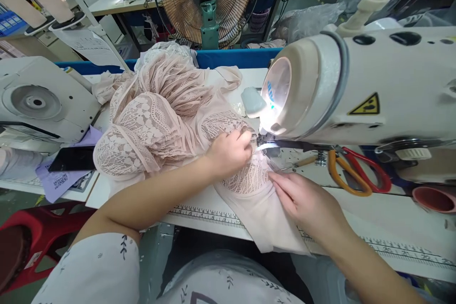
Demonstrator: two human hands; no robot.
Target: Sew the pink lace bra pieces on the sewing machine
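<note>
The lace garment (247,180) lies beneath the head of the sewing machine (392,80), its plain lower part draping over the front edge of the surface (366,209). The left hand (231,152) curls down on the lace beside the needle; the right hand (309,199) pinches the garment's right side. A strip of surface shows right of the right forearm, above a printed ruler (409,249). Scissors (332,171) lie just beyond the right hand; a heap of lace pieces (142,123) crowds the left, and a fan (209,19) stands behind.
</note>
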